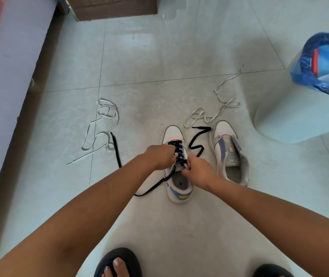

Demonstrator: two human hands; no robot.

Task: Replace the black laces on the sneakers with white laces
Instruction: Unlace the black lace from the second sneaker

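Two white sneakers stand on the tiled floor. The left sneaker (176, 184) carries a black lace (178, 150) through its upper eyelets; loose ends trail left and right across the floor. My left hand (160, 155) grips the sneaker's left side at the eyelets. My right hand (197, 171) pinches the black lace at the lower eyelets. The right sneaker (229, 152) has no lace, tongue exposed. One white lace (101, 126) lies tangled at the left, another white lace (217, 110) lies beyond the sneakers.
A white bin (299, 108) lined with a blue bag stands at the right. A cardboard box (115, 7) sits at the far top. A bed edge (9, 66) runs along the left. My feet in dark slippers (119, 262) are at the bottom.
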